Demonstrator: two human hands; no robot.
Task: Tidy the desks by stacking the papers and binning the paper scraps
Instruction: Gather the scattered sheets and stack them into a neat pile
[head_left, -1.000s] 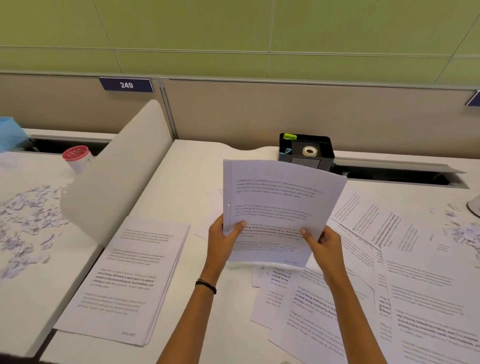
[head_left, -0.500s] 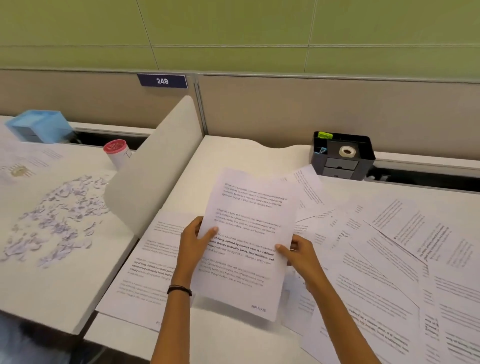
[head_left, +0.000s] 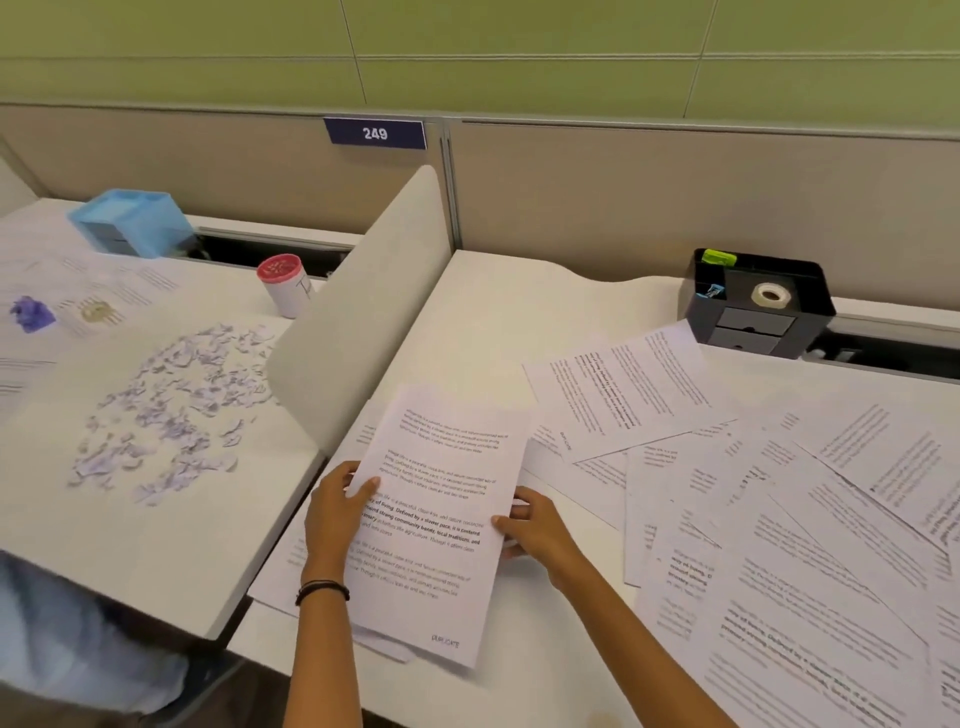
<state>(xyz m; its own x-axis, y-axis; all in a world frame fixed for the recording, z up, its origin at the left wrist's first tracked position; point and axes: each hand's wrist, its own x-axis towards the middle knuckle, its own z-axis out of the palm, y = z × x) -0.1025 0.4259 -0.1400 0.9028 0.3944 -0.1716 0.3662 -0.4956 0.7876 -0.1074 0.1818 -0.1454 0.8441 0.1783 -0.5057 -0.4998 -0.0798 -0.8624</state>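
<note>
A small bundle of printed sheets (head_left: 441, 499) is held low over the paper stack (head_left: 291, 561) on the desk's left part. My left hand (head_left: 335, 512) grips the bundle's left edge with the thumb on top. Gripping its right edge is my right hand (head_left: 535, 525). Loose printed pages (head_left: 779, 493) lie spread and overlapping across the right of the desk. On the neighbouring desk to the left sits a pile of paper scraps (head_left: 171, 410).
A curved grey divider (head_left: 358, 312) separates the two desks. A black organiser (head_left: 758, 301) with tape stands at the back right. The left desk holds a blue box (head_left: 130, 221), a red-lidded cup (head_left: 283, 283), a crumpled purple scrap (head_left: 31, 312) and some printed sheets (head_left: 88, 291).
Both hands have carried the bundle from upright in front of me down and to the left, nearly flat over the stack. My view has swung left.
</note>
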